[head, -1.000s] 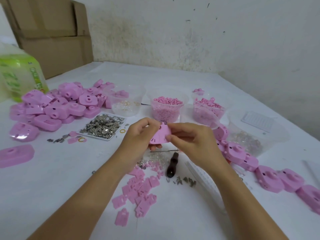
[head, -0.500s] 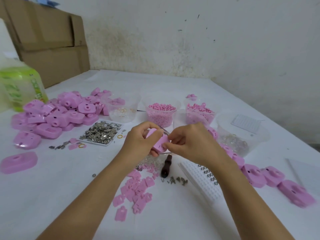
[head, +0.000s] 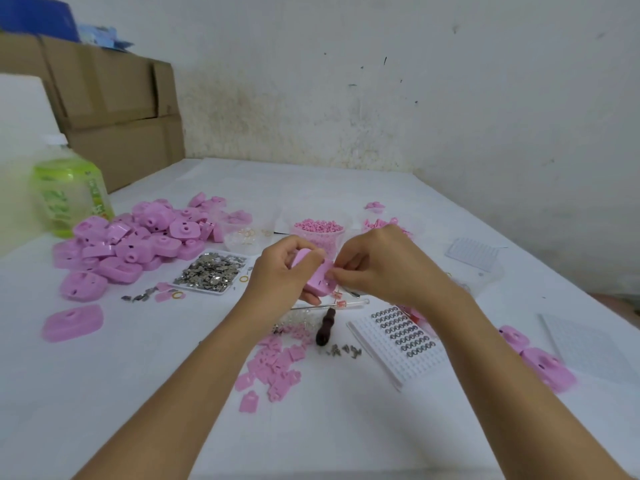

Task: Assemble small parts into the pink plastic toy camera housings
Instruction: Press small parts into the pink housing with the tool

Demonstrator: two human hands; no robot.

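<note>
One pink housing [head: 317, 277] held tilted above the white table [head: 104, 393], mid-view. Gripped by the left hand [head: 280, 271], fingers curled over its top, thumb at its lower edge. Right hand [head: 384, 268] just beside, thumb and forefinger pinched at the housing's right edge; any small part between them too hidden to tell. Straight below the hands, on the table: a dark-handled awl [head: 325, 327], a thin clear tube [head: 346, 303], a scatter of flat pink pieces [head: 277, 362] and a few small metal clips [head: 343, 349]. Under the right wrist, a white sheet [head: 415, 362] with rows of grey rings. Beyond the hands, a tub of pink pellets [head: 318, 230]; beyond the left hand, a clear tub of pale rings [head: 247, 237]. Left of the left hand, a shallow tray of metal bits [head: 213, 271]. Farther left, a heap of pink housings [head: 138, 244], one lone housing [head: 72, 322] nearer the camera, and a green bottle [head: 69, 199] behind the heap. Cardboard boxes [head: 114, 98] far beyond the left hand, against the wall. Right of the right forearm, more housings [head: 547, 368] lying close together near the table's edge. Beyond the right hand, a clear container [head: 485, 282] holding a white ridged card [head: 472, 254].
</note>
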